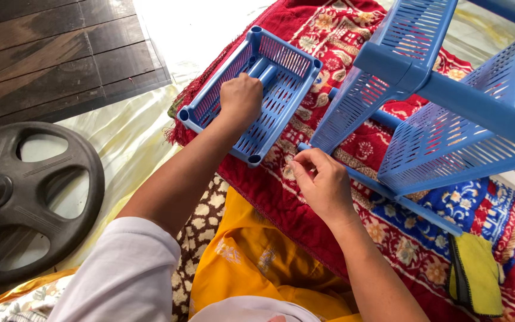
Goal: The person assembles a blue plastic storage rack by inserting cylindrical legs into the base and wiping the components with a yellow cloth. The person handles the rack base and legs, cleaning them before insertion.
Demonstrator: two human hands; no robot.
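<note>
Reaching into loose blue tray (251, 89) on red rug (305, 203), left hand (241, 98) is clenched on blue tubes (261, 70) lying inside. Right hand (323, 179) pinches end of rack leg (400, 200) w/ fingertips. Prob mid-assembly of blue rack (448, 101); next calls for lining tube w/ corner socket. Weight plate (31, 197) well apart at left; rack crowds right side.

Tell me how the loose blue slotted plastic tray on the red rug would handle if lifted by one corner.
The blue slotted plastic tray looks light: its walls and floor are mostly open slots. It probably stays fairly stiff, given the raised rim and corner sockets. The short blue plastic tubes lying loose inside, near the left hand, would likely roll to the low side.
</note>
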